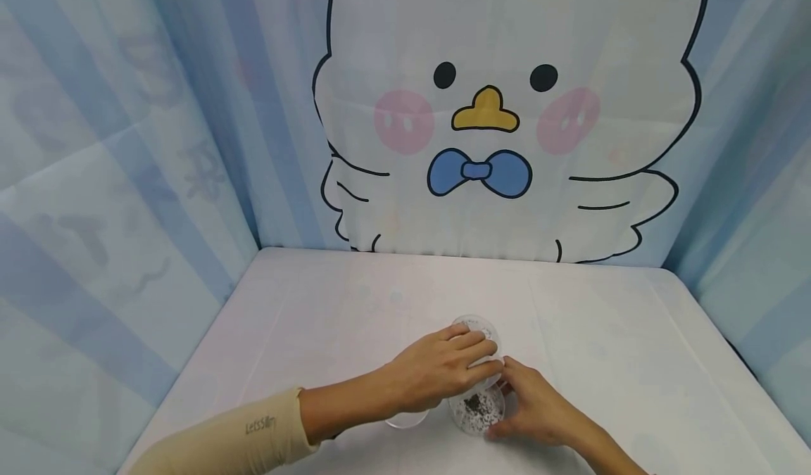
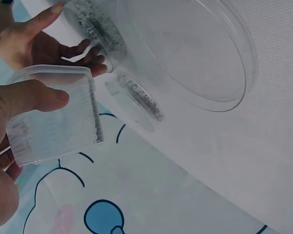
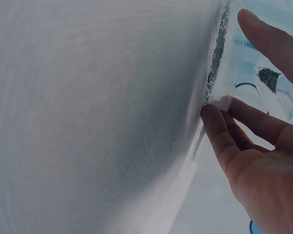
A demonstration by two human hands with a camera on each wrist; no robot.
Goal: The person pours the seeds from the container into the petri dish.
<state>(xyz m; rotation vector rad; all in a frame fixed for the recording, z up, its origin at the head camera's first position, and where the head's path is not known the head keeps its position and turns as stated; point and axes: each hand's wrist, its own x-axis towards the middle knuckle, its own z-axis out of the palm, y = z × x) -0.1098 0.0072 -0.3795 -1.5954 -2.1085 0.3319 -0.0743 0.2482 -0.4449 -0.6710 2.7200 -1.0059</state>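
My left hand (image 1: 437,366) grips a clear plastic box (image 2: 58,114), its thumb laid across one side. Dark grains line the box's lower wall, and in the head view the hand covers most of it. Just below it, a round clear petri dish (image 1: 478,412) with a scatter of black and white grains lies on the table. Around this dish's right side my right hand (image 1: 538,404) holds the rim, thumb at the near edge and fingers at the far edge. In the right wrist view the fingertips (image 3: 212,114) meet the dish wall.
A second grain-speckled dish (image 1: 472,322) lies behind, partly under my left hand. An empty clear dish (image 2: 205,53) stands to the left, mostly hidden by my left forearm in the head view. Striped curtains (image 1: 95,200) and a cartoon backdrop (image 1: 488,214) edge the white table (image 1: 342,306).
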